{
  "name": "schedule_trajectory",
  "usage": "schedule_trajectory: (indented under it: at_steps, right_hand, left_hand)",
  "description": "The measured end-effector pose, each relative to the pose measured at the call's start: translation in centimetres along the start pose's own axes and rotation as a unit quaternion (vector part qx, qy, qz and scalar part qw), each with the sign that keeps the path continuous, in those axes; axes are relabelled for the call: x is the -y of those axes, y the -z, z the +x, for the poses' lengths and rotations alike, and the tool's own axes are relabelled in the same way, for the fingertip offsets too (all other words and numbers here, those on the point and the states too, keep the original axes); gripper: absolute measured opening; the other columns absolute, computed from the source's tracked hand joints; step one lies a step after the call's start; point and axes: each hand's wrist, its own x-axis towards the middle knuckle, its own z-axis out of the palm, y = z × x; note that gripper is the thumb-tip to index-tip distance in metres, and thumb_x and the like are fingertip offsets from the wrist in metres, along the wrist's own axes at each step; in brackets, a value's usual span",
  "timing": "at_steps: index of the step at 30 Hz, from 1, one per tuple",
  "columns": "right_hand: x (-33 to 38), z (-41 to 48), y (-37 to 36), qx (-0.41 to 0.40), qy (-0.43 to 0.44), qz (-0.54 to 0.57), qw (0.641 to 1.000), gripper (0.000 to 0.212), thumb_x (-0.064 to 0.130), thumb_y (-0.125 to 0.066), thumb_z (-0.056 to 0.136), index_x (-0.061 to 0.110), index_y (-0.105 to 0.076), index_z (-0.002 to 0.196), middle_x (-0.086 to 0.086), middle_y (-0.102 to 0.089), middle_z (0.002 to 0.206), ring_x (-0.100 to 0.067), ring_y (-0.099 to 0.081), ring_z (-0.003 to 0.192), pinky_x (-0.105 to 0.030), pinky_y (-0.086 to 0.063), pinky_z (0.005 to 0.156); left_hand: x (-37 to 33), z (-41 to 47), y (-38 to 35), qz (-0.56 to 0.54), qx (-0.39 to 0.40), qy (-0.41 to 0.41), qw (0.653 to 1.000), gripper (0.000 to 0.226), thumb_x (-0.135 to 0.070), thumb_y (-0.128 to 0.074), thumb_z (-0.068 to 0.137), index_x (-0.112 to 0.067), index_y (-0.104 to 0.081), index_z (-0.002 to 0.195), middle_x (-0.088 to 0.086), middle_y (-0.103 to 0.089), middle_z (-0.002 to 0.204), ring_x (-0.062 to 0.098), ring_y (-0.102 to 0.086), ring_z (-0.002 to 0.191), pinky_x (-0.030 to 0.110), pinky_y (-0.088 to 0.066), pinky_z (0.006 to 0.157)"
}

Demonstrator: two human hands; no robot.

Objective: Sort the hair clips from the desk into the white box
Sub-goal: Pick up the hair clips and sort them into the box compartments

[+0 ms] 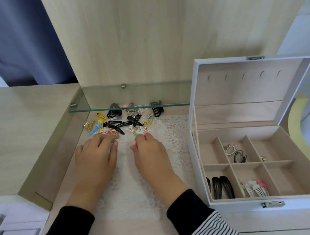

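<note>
1. Now the fingers (146, 137) of the right hand (151, 153) pinch a small pink-and-green clip (142, 132) at the near edge of the pile of hair clips (123, 122).
2. The left hand (96, 157) lays its fingers (103, 139) almost straight on that pile, gripping nothing I can see.
3. This looks like picking up; next the clip should go into the white box (232, 204), beside the pastel clips (256, 187).

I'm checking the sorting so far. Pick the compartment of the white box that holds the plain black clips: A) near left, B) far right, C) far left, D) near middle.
A: the black clips lie in the near-left compartment of the white box, beside the pastel clips in the near-middle one.
</note>
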Motion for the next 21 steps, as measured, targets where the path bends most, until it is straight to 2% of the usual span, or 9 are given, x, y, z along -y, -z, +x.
schedule_trajectory:
  at_steps: [3, 6, 9, 10, 11, 13, 15, 18, 21]
  right_hand:
    - [0.7, 0.5, 2.6, 0.039, 0.007, 0.002, 0.999, 0.018, 0.007, -0.047, 0.095, 0.006, -0.054, 0.111, -0.012, -0.059, 0.102, -0.028, -0.058, 0.084, -0.029, -0.037, 0.064]
    - [0.5, 1.0, 5.7, 0.038, -0.001, 0.036, 0.999, 0.018, 0.008, -0.046, 0.094, 0.006, -0.055, 0.110, -0.012, -0.060, 0.097, -0.028, -0.057, 0.082, -0.030, -0.036, 0.062]
    - [-0.6, 1.5, 8.9, 0.049, -0.025, 0.056, 0.997, 0.016, 0.014, -0.046, 0.095, 0.008, -0.058, 0.104, -0.010, -0.061, 0.093, -0.026, -0.057, 0.082, -0.032, -0.043, 0.065]
    - [-1.2, 1.6, 10.1, 0.053, -0.030, 0.066, 0.996, 0.017, 0.016, -0.046, 0.095, 0.010, -0.060, 0.102, -0.008, -0.063, 0.091, -0.023, -0.057, 0.081, -0.032, -0.044, 0.067]
    - [-1.9, 1.6, 11.4, 0.054, -0.034, 0.078, 0.995, 0.016, 0.017, -0.048, 0.094, 0.011, -0.061, 0.101, -0.006, -0.064, 0.089, -0.021, -0.057, 0.080, -0.032, -0.046, 0.068]
    - [-3.5, 1.6, 14.0, 0.059, -0.050, 0.115, 0.990, 0.014, 0.018, -0.053, 0.092, 0.013, -0.065, 0.096, -0.004, -0.067, 0.083, -0.019, -0.060, 0.077, -0.035, -0.050, 0.071]
    - [-5.2, 1.4, 16.6, 0.081, -0.072, 0.149, 0.983, 0.009, 0.017, -0.059, 0.090, 0.014, -0.067, 0.091, -0.003, -0.069, 0.078, -0.018, -0.064, 0.075, -0.036, -0.053, 0.075]
    - [-8.2, 1.0, 19.6, 0.123, -0.083, 0.181, 0.972, 0.004, 0.018, -0.064, 0.088, 0.019, -0.068, 0.086, 0.001, -0.070, 0.075, -0.016, -0.067, 0.072, -0.039, -0.055, 0.079]
    - [-11.2, 0.4, 21.5, 0.144, -0.085, 0.185, 0.968, 0.002, 0.021, -0.067, 0.087, 0.022, -0.068, 0.086, 0.005, -0.069, 0.077, -0.013, -0.069, 0.070, -0.045, -0.056, 0.078]
  left_hand:
    - [-0.8, 1.3, 0.8, -0.044, -0.015, -0.019, 0.999, 0.033, -0.039, -0.044, 0.096, -0.021, -0.069, 0.107, -0.002, -0.067, 0.100, 0.022, -0.063, 0.090, 0.040, -0.047, 0.073]
    - [-2.6, 2.4, 1.9, -0.152, -0.029, -0.012, 0.988, 0.025, -0.038, -0.055, 0.094, -0.018, -0.068, 0.103, -0.008, -0.060, 0.091, 0.012, -0.057, 0.083, 0.036, -0.050, 0.072]
    - [-5.4, 3.0, 3.3, -0.235, -0.008, 0.013, 0.972, 0.020, -0.033, -0.062, 0.093, -0.017, -0.066, 0.104, -0.009, -0.060, 0.092, 0.007, -0.055, 0.087, 0.012, -0.042, 0.074]
    - [-6.2, 3.1, 3.6, -0.250, 0.002, 0.015, 0.968, 0.019, -0.034, -0.061, 0.092, -0.019, -0.065, 0.104, -0.009, -0.061, 0.093, 0.006, -0.056, 0.089, 0.009, -0.041, 0.075]
    - [-7.1, 3.4, 3.8, -0.268, 0.004, 0.010, 0.963, 0.017, -0.036, -0.061, 0.093, -0.023, -0.064, 0.103, -0.010, -0.062, 0.093, 0.006, -0.057, 0.089, 0.011, -0.043, 0.077]
    - [-8.7, 3.9, 4.0, -0.311, 0.001, -0.008, 0.950, 0.014, -0.041, -0.060, 0.092, -0.029, -0.062, 0.101, -0.011, -0.063, 0.092, 0.004, -0.059, 0.090, 0.024, -0.049, 0.080]
    - [-10.4, 4.3, 4.3, -0.346, 0.015, -0.028, 0.938, 0.012, -0.040, -0.060, 0.091, -0.032, -0.061, 0.100, -0.012, -0.062, 0.093, 0.005, -0.060, 0.090, 0.030, -0.051, 0.080]
    - [-13.7, 4.6, 5.0, -0.381, 0.041, -0.055, 0.922, 0.007, -0.038, -0.064, 0.089, -0.040, -0.060, 0.095, -0.018, -0.061, 0.092, 0.001, -0.058, 0.089, 0.020, -0.047, 0.076]
    - [-16.9, 5.0, 5.3, -0.407, 0.068, -0.080, 0.907, 0.020, -0.028, -0.069, 0.088, -0.045, -0.059, 0.091, -0.016, -0.064, 0.094, -0.001, -0.060, 0.087, 0.013, -0.045, 0.072]
